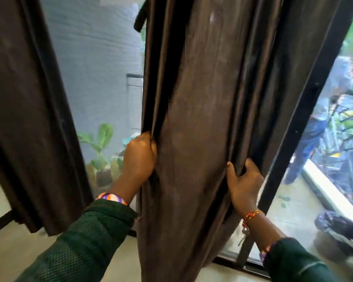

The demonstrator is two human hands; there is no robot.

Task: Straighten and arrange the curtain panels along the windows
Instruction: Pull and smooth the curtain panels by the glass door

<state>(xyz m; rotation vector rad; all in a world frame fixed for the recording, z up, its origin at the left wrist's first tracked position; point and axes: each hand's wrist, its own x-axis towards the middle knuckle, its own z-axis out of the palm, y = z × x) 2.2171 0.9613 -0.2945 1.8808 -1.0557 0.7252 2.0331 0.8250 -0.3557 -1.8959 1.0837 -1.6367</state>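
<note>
The dark brown, velvety curtain panel (202, 129) is hanging down the middle of the view, from twelve o'clock to six o'clock, bunched into deep vertical folds in front of the black metal window frame (306, 119). A second dark brown curtain panel (22, 110) is hanging at nine o'clock, well apart from the first, with bare glass between them.

The likeliest trouble, as I judge it, is uneven pulling: both hands are gripping low on the cloth, so a hard tug sideways or downward could be straining whatever is carrying the panel at the top, which is out of view, or leaving the folds twisted rather than flat. The heavy fabric could also be slipping out of a grip that is only gathering an edge, and its right side may be catching against the frame, which it is lying just beside.

The left hand (140, 157), at about eight o'clock from the panel's centre, is closed tightly, its fingers curling round the panel's left edge folds. The right hand (246, 184), at about four o'clock, is partly closed, its thumb lying on the front of the cloth and its fingers hooking into a fold near the right edge, pinching the fabric.
</note>
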